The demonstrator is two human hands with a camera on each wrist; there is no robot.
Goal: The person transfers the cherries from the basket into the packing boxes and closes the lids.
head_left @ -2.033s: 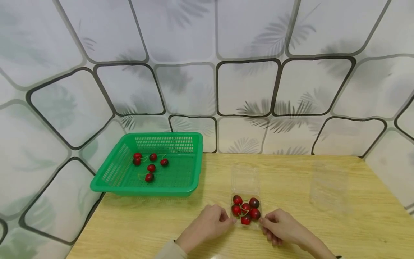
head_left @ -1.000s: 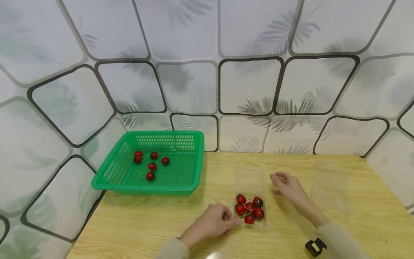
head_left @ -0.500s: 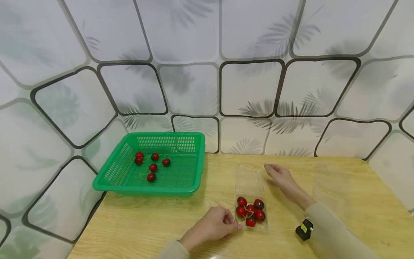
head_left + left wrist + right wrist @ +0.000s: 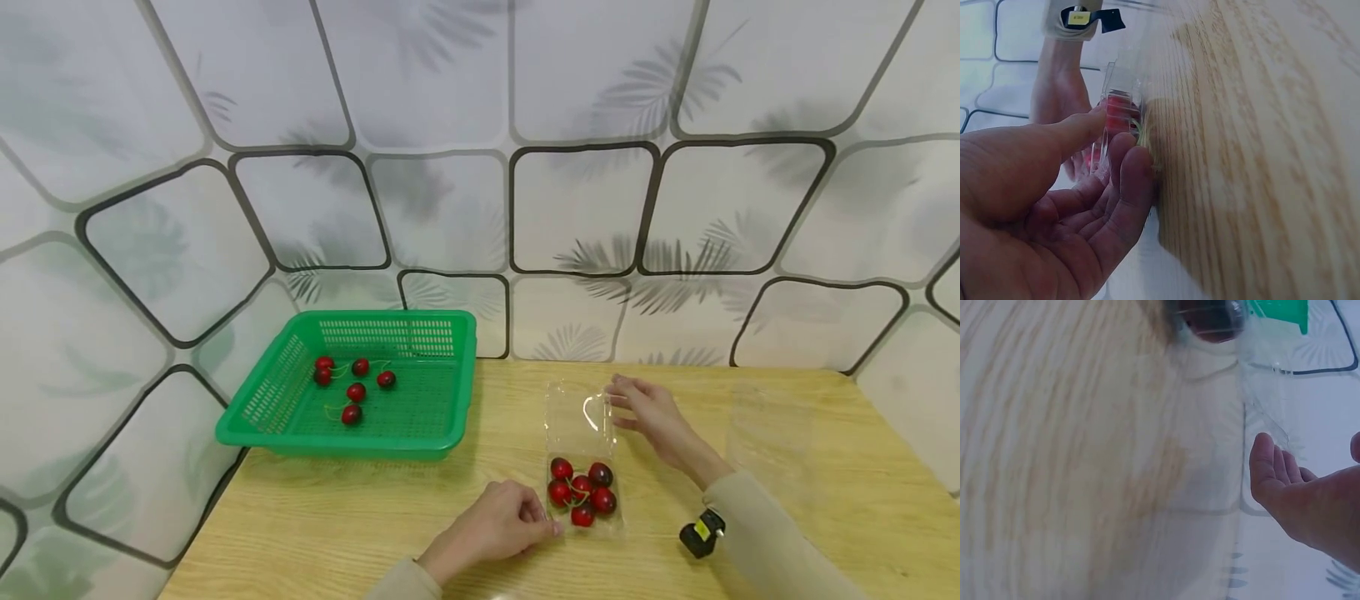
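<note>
A clear plastic clamshell box holds several dark red cherries [image 4: 602, 501] with green stems. Its lid [image 4: 572, 425] is tilted up at the far side, catching light. My left hand [image 4: 498, 525] holds the near left corner of the box, thumb on one side and curled fingers on the other in the left wrist view. With fingers extended and slightly bent, my right hand [image 4: 652, 417] touches the right edge of the lid. In the right wrist view, the fingertips [image 4: 1264, 442] lie against the clear lid, the thumb well apart from them.
A green plastic basket [image 4: 345, 448] stands at the back left, with several cherries inside. Another clear plastic container [image 4: 768, 433] is faintly visible at the right of the wooden table [image 4: 337, 533]. A patterned wall covering [image 4: 570, 208] rises behind the table.
My right hand has left the near right corner of the box and moved back to the lid, which now tips up slightly. My left hand has stayed at its corner.
</note>
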